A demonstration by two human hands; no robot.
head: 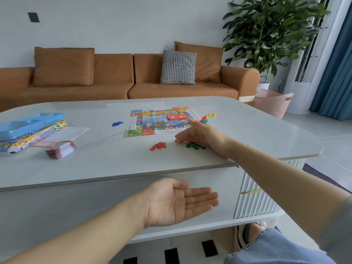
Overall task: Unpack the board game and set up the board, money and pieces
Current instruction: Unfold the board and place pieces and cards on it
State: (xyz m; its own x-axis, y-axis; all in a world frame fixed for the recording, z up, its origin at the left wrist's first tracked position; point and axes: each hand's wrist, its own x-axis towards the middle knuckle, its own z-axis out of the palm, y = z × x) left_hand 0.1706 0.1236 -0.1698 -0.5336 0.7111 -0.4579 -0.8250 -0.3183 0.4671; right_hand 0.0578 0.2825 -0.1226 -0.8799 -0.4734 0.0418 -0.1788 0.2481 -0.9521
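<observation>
Two bare hands over a big white table [266, 130], and most of the game is already out on it. Biggest piece is the paper board [144, 125], unfolded flat toward the far middle, with a red deck of cards [176, 117] and a small white die [165, 121] sitting on it. Off to the left is the game box [36, 135] with a blue plastic tray [28, 123] on top, a sheet of paper [73, 132] just beside it and a stack of play money [61, 149] in front. Right hand [202, 137] is out on the tabletop, fingers straight and held together, right against the green chips [195, 145] — not gripping anything. Left hand [179, 201] hangs in front of the near table edge, palm up, flat and empty. Red chips [158, 146] sit just left of the green ones, blue chips [117, 123] left of the board, and a few coloured pawns [207, 118] at the board's right edge.
</observation>
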